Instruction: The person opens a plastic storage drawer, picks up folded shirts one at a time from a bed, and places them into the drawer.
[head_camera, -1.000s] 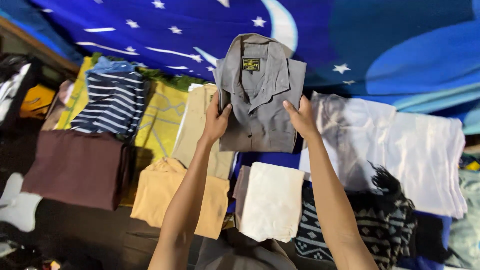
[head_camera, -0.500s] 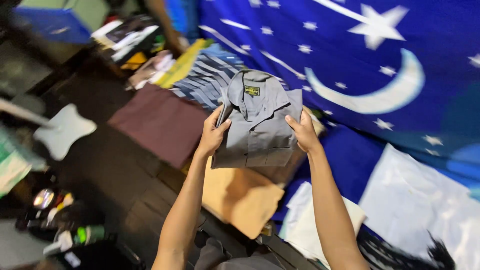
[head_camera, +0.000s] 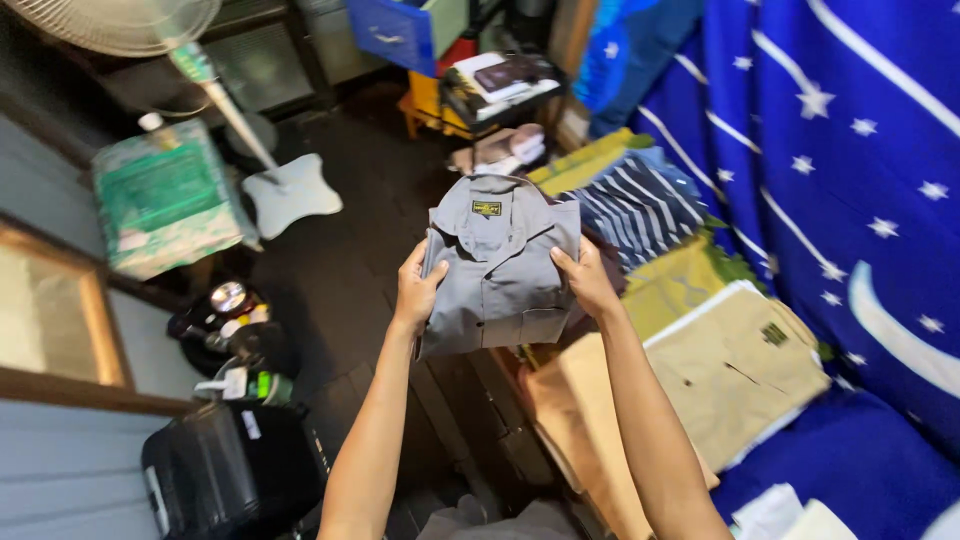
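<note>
1. Above the dark floor (head_camera: 340, 290), just off the bed's left edge, I hold a folded grey shirt (head_camera: 497, 270) in the air.
2. My left hand (head_camera: 417, 290) has its grip clamped on the shirt's left side; my right hand (head_camera: 587, 283) is clamped on its right side.
3. Folding looks done: collar up, sleeves tucked.
4. Folded piles already lie along the blue starred bed (head_camera: 850, 200): a striped shirt (head_camera: 640, 205), a tan garment (head_camera: 740, 365).
5. This shirt is not yet set down anywhere.

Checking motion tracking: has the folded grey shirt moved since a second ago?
Yes. The folded grey shirt, gripped by left hand and right hand, was over the blue star sheet; it is now left of it, over the dark floor.
</note>
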